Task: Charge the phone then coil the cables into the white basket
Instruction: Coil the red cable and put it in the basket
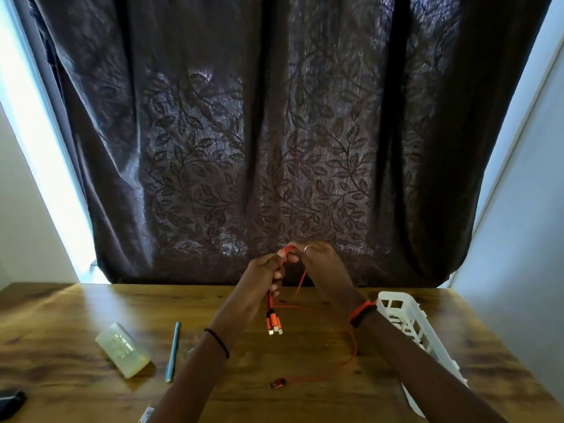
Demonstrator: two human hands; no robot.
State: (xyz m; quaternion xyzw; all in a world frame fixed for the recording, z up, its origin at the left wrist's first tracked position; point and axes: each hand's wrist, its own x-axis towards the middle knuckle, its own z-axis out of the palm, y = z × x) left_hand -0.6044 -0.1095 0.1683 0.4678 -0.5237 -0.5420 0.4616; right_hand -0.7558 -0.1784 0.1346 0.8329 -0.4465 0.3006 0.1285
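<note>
Both hands are raised above the middle of the wooden table (76,315), holding one orange cable (354,346). My left hand (259,285) grips a folded bunch of it, and several orange plugs (273,324) dangle below the fist. My right hand (317,261) pinches the cable's top loop beside the left fingertips. The rest of the cable runs down in a curve over the table to its USB plug (277,384) lying near the front. The white basket (409,328) stands at the right, under my right forearm. No phone is clearly visible.
A pale translucent box (122,349) and a light blue pen (172,351) lie left of my left arm. A dark object (10,403) sits at the table's front left corner. A dark leaf-patterned curtain (274,148) hangs behind the table.
</note>
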